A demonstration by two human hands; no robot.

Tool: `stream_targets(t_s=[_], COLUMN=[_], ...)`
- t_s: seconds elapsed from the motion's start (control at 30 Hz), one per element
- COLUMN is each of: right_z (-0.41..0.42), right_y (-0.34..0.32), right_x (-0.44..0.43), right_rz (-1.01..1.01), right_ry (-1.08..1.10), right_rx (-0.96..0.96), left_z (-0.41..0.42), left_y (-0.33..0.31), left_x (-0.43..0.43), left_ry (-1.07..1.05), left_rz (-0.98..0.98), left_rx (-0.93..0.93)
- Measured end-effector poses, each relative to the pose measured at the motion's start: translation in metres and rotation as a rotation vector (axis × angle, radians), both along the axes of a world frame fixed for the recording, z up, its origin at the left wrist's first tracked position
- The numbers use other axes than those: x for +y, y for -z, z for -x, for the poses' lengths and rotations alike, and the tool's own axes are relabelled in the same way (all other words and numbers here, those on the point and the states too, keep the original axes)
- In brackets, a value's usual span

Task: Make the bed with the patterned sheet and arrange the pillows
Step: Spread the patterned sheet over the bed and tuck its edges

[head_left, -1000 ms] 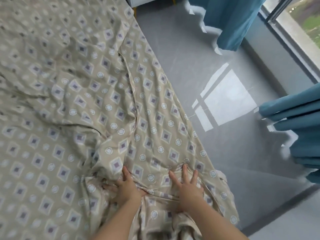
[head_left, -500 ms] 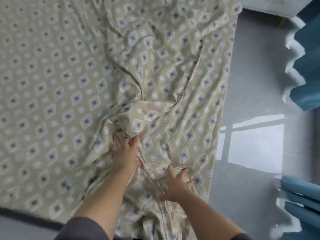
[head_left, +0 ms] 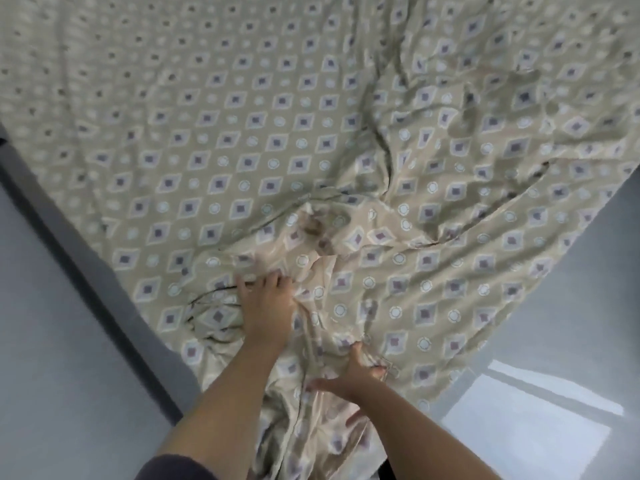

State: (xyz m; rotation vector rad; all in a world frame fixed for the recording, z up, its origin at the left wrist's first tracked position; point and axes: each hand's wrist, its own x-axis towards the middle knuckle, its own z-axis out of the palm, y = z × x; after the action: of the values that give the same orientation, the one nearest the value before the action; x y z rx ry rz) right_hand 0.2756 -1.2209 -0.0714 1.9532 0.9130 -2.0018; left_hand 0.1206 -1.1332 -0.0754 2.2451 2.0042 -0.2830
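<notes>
While the patterned sheet (head_left: 277,140) is covering most of the frame, bunching toward lower centre, the left hand (head_left: 266,303) is lying flat and open on it; the right hand (head_left: 349,375), lower centre, is clutching a fold. Grey floor (head_left: 52,341) is showing lower left.

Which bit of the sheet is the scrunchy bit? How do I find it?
Start at the big patterned sheet covering the bed. Follow it down to the near corner, where the left hand and right hand press on it. There the cloth bunches into deep folds, while the far left lies nearly flat.
</notes>
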Motion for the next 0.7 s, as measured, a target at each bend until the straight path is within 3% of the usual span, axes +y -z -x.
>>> stream_targets(t_s=[0.1,0.23,0.3,0.4,0.47,0.53,0.6,0.7], right_z=[-0.011,-0.023,-0.019,-0.016,-0.019,-0.023,-0.022,-0.004], right_y=[-0.006,-0.001,-0.007,-0.025,-0.036,-0.041,-0.047,-0.077], right_x=[0.003,0.004,0.004,0.012,0.024,0.043,0.054,0.047], right_rz=[0.069,0.141,0.164,0.138,-0.01,-0.225,-0.351,-0.36], right_ry=[0.095,0.284,0.283,0.093,-0.11,-0.214,-0.155,-0.048], right_rx=[0.055,0.093,0.081,-0.01,-0.135,-0.207,-0.221,-0.066], left_z=[0.0,-0.008,-0.006,-0.003,-0.003,0.003,0.01,0.014], left_y=[-0.008,-0.026,-0.03,-0.034,-0.046,-0.052,-0.058,-0.08], left_x=[-0.013,-0.035,-0.051,-0.077,-0.095,-0.112,-0.135,-0.165], left_ry=[-0.094,-0.538,-0.819,-1.323,-1.574,-1.775,-1.872,-1.684], left_rz=[-0.129,-0.241,-0.284,-0.306,-0.299,-0.3,-0.191,0.191], left_rx=[-0.113,-0.38,-0.644,-1.147,-1.55,-1.792,-1.806,-1.56])
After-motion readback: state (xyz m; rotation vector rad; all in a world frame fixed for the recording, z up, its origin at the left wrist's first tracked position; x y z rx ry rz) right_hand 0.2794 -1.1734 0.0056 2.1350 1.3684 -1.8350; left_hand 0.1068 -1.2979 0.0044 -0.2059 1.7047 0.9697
